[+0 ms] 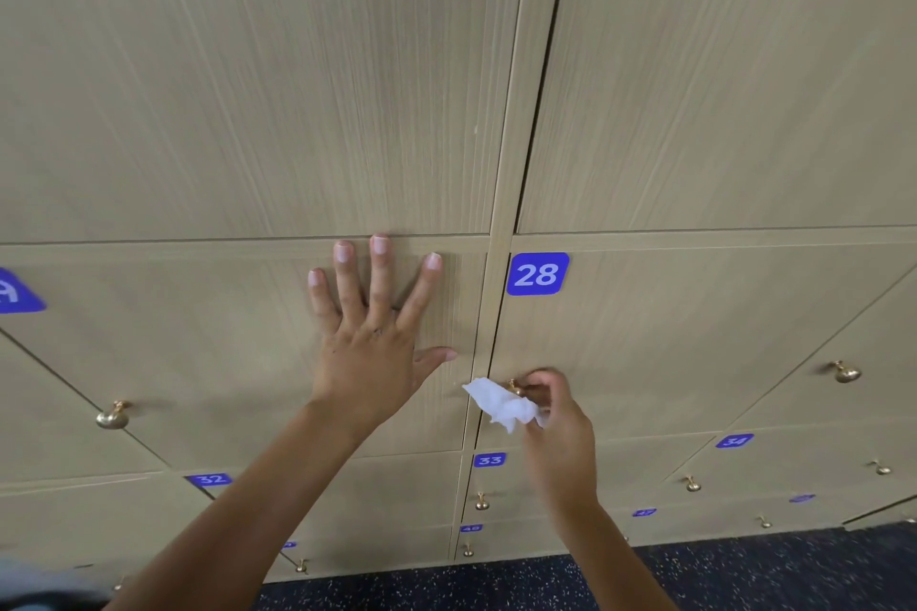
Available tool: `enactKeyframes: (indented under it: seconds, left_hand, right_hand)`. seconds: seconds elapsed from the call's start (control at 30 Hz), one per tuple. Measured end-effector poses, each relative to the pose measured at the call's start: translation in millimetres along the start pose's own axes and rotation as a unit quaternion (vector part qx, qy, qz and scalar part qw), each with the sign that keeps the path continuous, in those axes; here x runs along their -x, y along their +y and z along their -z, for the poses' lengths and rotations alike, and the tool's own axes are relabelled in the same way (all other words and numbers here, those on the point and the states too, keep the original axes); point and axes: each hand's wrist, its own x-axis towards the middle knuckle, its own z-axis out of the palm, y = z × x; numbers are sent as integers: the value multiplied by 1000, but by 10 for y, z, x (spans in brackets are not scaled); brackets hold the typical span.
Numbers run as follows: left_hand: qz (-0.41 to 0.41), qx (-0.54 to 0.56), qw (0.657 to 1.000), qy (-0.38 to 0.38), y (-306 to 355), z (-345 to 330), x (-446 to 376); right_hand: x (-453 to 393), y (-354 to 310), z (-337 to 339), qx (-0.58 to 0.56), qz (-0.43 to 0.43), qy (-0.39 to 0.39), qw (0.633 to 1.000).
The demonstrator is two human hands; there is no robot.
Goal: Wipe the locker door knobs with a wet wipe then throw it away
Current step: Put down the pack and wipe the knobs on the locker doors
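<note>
My right hand [558,417] grips a crumpled white wet wipe [501,404] and holds it against the brass knob [514,386] of locker door 28 [645,337]. Only a small part of that knob shows beside my fingers. My left hand [372,327] lies flat with spread fingers on the door to the left of it. Other brass knobs stand on neighbouring doors, one at the left [113,416] and one at the right [846,372].
Beige wood-grain locker doors fill the view, with blue number tags 28 [537,273], 32 [211,479], 33 [489,460] and 34 [734,441]. Smaller knobs [481,503] dot the lower rows. Dark speckled floor [446,585] runs along the bottom.
</note>
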Motion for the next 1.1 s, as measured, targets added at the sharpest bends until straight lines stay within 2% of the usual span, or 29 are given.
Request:
enactKeyframes:
  seconds: [0.13,0.2,0.27,0.5,0.67,0.77,0.87,0.9,0.93,1.0,1.1]
  left_hand:
    - [-1,-3,1000,3,0,-2,-3]
    - [0,-2,1000,4,-1,-1,-4]
    - [1,-3,1000,3,-3,0,-6]
    - [0,-6,1000,1,1,25,0]
    - [-1,4,1000,-2,-2,30,-11]
    - [0,-1,1000,-1,-2,30,-6]
    - [0,2,1000,-1,1,27,-7]
    - [-1,3,1000,-1,3,26,-10]
    - [-1,4,1000,-1,4,26,-11]
    - [-2,4,1000,0,4,27,-10]
    - [-2,5,1000,2,3,24,-6]
  right_hand:
    - [60,-77,-5,-23,-111,74,991]
    - [68,-114,17,-3,-190,77,979]
    - [72,-114,13,-3,-232,55,971]
    - [-37,-65,-70,-116,-223,-74,965]
    - [-120,-98,-169,-139,-212,-80,964]
    - [-196,-176,-182,-215,-287,-103,928]
    - [-204,-298,-158,-365,-386,-102,841]
    - [-201,-337,-147,-398,-403,-101,818]
    - [-197,-355,-140,-409,-409,-102,809]
    - [-204,-330,-143,-359,-394,-109,839]
    - [-195,-337,-153,-184,-307,-114,927]
